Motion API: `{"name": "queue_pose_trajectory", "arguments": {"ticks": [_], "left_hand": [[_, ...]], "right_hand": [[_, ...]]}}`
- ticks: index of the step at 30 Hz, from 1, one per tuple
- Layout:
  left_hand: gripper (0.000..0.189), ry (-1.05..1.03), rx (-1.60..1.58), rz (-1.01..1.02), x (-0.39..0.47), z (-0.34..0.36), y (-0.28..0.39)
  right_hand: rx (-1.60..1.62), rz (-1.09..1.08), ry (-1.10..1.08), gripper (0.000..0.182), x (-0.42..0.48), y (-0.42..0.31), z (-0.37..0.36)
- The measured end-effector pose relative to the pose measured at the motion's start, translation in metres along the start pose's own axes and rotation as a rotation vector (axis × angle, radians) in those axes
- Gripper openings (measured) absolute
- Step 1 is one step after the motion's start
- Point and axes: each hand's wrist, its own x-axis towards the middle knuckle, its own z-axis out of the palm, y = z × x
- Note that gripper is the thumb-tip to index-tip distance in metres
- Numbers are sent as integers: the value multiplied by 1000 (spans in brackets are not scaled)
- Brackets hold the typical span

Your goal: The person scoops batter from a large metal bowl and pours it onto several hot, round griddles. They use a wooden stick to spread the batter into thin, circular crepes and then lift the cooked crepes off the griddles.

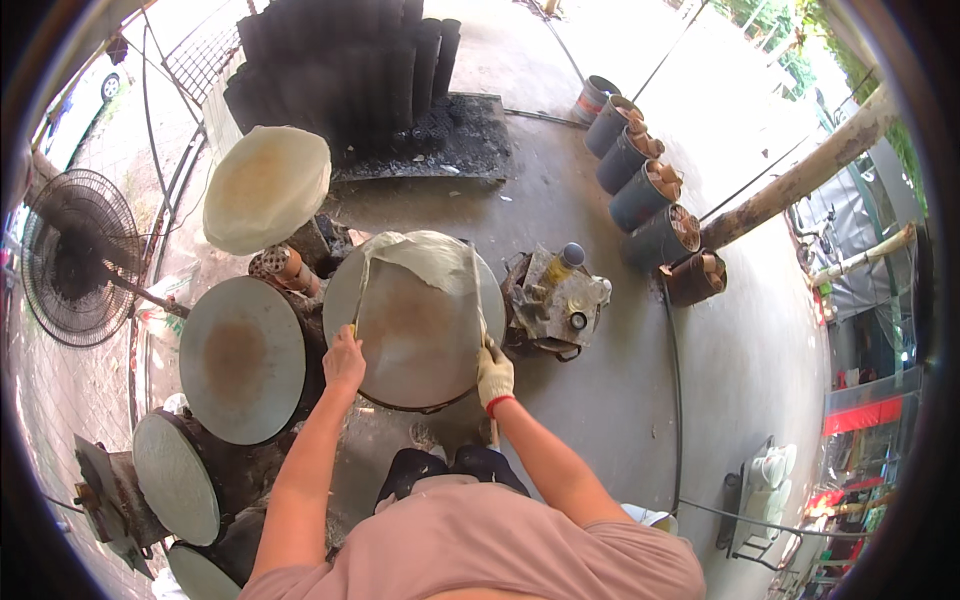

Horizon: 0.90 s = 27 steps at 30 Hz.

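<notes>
A large round griddle [409, 360] with a brown patch at its centre lies before me. A thin pale sheet of cooked batter [427, 259] is lifted or folded at its far side, with strips of its edge running towards me on both sides. My bare left hand [344, 361] pinches the sheet's left edge at the griddle's rim. My right hand [495, 373], in a cream knitted glove with a red cuff, is closed on a thin stick at the right rim, beside the sheet's right edge. Whether the glove also grips the sheet, I cannot tell.
More round griddles [241, 375] stand to the left, near a pedestal fan [81, 259]. A stack of thin round sheets [266, 187] lies at the upper left. At right are a small stand [525, 311] with a yellow bottle [561, 266] and several buckets [651, 196]. Black cylinders [330, 67] are piled beyond.
</notes>
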Motion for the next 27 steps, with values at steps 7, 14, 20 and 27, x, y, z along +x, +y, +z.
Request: {"name": "queue_pose_trajectory", "arguments": {"ticks": [7,14,20,27], "left_hand": [[48,52,132,-5,-29,-23,-21],[56,129,121,39,-57,-29,-50],[59,117,91,-7,-88,-44,-62],[55,59,8,-108,-121,-66,-49]], "right_hand": [[-318,180,-251,35,6,-36,25],[-470,-11,-331,35,22,-10,44],[-157,-42,-151,32,25,-20,11],[-689,203,-536,40,16,-65,42]]}}
